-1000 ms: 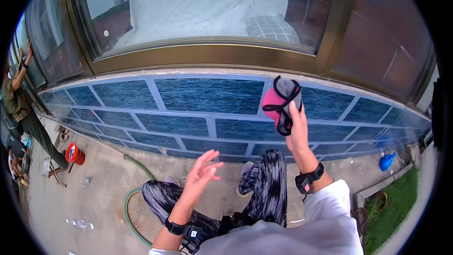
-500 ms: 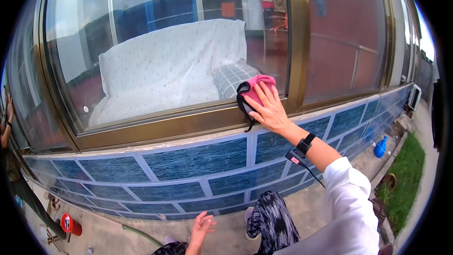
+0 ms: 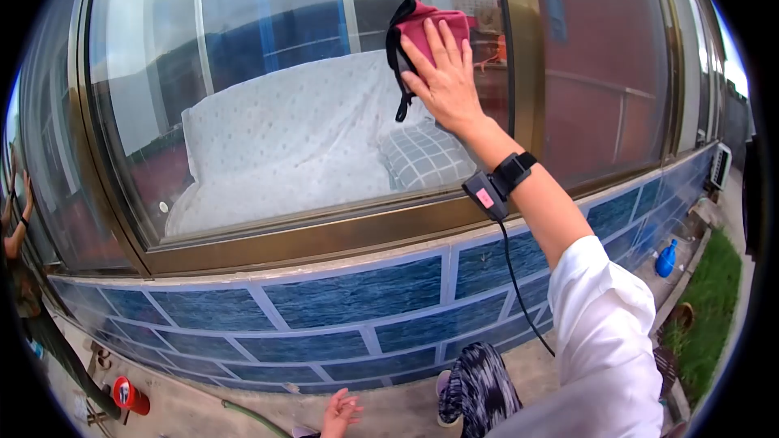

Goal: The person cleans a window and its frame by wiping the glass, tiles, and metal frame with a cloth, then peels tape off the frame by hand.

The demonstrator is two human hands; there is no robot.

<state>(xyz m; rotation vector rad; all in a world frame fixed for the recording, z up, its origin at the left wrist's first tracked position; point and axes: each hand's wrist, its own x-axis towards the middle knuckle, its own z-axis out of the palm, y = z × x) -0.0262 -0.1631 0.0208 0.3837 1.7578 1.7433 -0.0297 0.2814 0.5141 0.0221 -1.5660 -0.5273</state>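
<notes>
My right hand (image 3: 445, 81) lies spread on a folded pink cloth (image 3: 434, 31) with black edging, pressing it flat against the window glass (image 3: 276, 40). The cloth's black edge and a loose strap hang on its left side. Behind the glass, a checked pillow (image 3: 426, 154) and a pale sheet (image 3: 284, 142) show below the cloth. Low in the view, near the foot of the tiled wall, my left hand (image 3: 341, 412) is held with its fingers apart and nothing in it.
Below the window frame (image 3: 324, 237) runs a blue tiled wall (image 3: 324, 300). A red bucket (image 3: 131, 396) and a green hose (image 3: 253, 417) are at lower left. Another person's arm (image 3: 23, 215) is at far left. A blue bottle (image 3: 666, 259) stands near grass at right.
My right hand first held the cloth away from the wall, then pressed it at the window's lower frame, and has now moved up the glass. My left hand sits lower in view.
</notes>
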